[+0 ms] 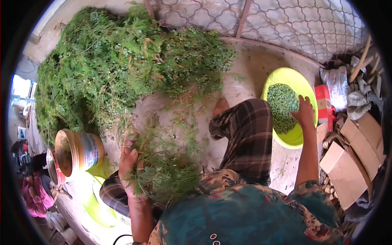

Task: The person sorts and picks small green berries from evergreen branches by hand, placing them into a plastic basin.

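My left hand [129,159] is closed around the stems of a leafy evergreen branch [167,175], whose feathery sprays spread across my lap and blur in places. On the right stands a yellow-green basin [282,75] holding many small green berry-like cones [281,105]. My right hand [304,112] reaches over its right side, fingers apart and pointing down toward the cones. In front of me a big heap of cut evergreen branches [118,61], dotted with the same small cones, covers the floor.
An orange-yellow bucket [87,151] lies tipped at the left, beside another bright yellow-green basin [92,200]. Cardboard [347,175], a red box [324,107] and plastic bags [335,87] crowd the right. A metal lattice [286,24] runs behind. Loose sprigs [185,122] litter the floor.
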Tool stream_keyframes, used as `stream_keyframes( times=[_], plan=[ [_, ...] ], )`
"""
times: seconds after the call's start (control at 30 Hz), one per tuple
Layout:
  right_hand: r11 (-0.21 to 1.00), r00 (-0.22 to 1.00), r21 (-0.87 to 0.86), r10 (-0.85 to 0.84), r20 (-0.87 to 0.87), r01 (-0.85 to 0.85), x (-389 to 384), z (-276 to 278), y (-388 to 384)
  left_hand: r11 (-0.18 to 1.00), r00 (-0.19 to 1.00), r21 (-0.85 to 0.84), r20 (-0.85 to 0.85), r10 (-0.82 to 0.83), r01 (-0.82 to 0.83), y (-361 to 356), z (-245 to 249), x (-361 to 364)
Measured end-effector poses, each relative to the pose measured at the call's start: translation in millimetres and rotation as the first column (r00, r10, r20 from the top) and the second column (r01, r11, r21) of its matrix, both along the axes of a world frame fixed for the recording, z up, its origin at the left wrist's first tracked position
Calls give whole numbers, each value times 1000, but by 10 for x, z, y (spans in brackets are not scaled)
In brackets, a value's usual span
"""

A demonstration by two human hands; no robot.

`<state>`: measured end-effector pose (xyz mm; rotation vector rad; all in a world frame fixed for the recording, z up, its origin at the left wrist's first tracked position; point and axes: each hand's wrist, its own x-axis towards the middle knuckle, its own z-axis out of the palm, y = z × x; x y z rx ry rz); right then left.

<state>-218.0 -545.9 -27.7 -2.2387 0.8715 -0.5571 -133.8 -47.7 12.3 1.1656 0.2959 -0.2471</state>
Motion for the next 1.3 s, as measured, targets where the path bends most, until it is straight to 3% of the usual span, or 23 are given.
stream_keyframes(
  times=[0.07, 0.1, 0.13, 0.17, 0.2, 0.27, 0.3, 0.37, 0.43, 0.57, 0.63, 0.7, 0.73, 0.8, 0.93, 0.97, 1.03, 1.17, 1.3],
  plan=[
    [995, 996, -45, 91, -10, -91, -19, 186, 216, 1000, 1000, 24, -11, -19, 20, -125, 107, -17],
    [990, 992, -63, 124, -22, -125, -41, 308, 343, 979, 1000, 202, -27, -12, 18, -230, 252, 6],
    [939, 979, 277, 192, 62, -202, 129, 555, 780, 978, 999, 206, -29, -17, 23, -261, 297, -31],
    [768, 937, 538, 292, 189, -348, 208, 677, 1204, 986, 999, 159, -13, -39, 41, -295, 329, -53],
    [657, 781, 436, 582, 226, -615, 306, 833, 1601, 992, 998, 110, 9, -57, 55, -332, 355, -68],
    [325, 459, 410, 840, 288, -852, 416, 843, 2159, 997, 997, 22, 26, -68, 67, -375, 413, -113],
    [269, 386, 352, 864, 323, -896, 453, 818, 2392, 995, 996, -63, 39, -81, 83, -380, 440, -139],
    [205, 305, 293, 884, 355, -934, 505, 727, 2756, 996, 996, -24, 36, -81, 82, -378, 476, -178],
    [-55, 357, 562, 720, 595, -826, 530, 641, 2986, 997, 997, 15, 19, -73, 73, -370, 493, -203],
    [24, 380, 569, 768, 516, -822, 602, 641, 2981, 994, 1000, 108, 24, 7, -10, -341, 491, -224],
    [99, 346, 517, 845, 408, -850, 622, 679, 2963, 992, 999, 122, 5, -39, 38, -256, 452, -239],
    [42, 314, 521, 838, 446, -853, 615, 668, 2958, 987, 996, 134, -11, -88, 89, -168, 372, -202],
    [-18, 280, 522, 827, 487, -853, 611, 661, 2958, 995, 998, -79, -31, -62, 60, -127, 301, -179],
    [13, 286, 516, 844, 453, -856, 606, 648, 2970, 958, 997, -286, -64, -32, 13, -129, 294, -207],
    [53, 273, 463, 865, 422, -885, 639, 668, 2930, 989, 988, -90, -92, -126, 117, -228, 402, -214],
    [48, 266, 461, 867, 421, -886, 640, 703, 2941, 996, 993, -30, -80, -85, 82, -280, 422, -225],
    [175, 290, 420, 929, 229, -891, 617, 790, 2970, 997, 998, -51, -24, -59, 57, -275, 400, -233],
    [63, 185, 355, 928, 323, -933, 648, 677, 3003, 1000, 999, -22, 42, -9, 10, -277, 475, -206],
    [64, 98, 279, 989, 110, -958, 654, 753, 2964, 1000, 1000, -31, 11, 2, -1, -229, 472, -230]
  ],
)
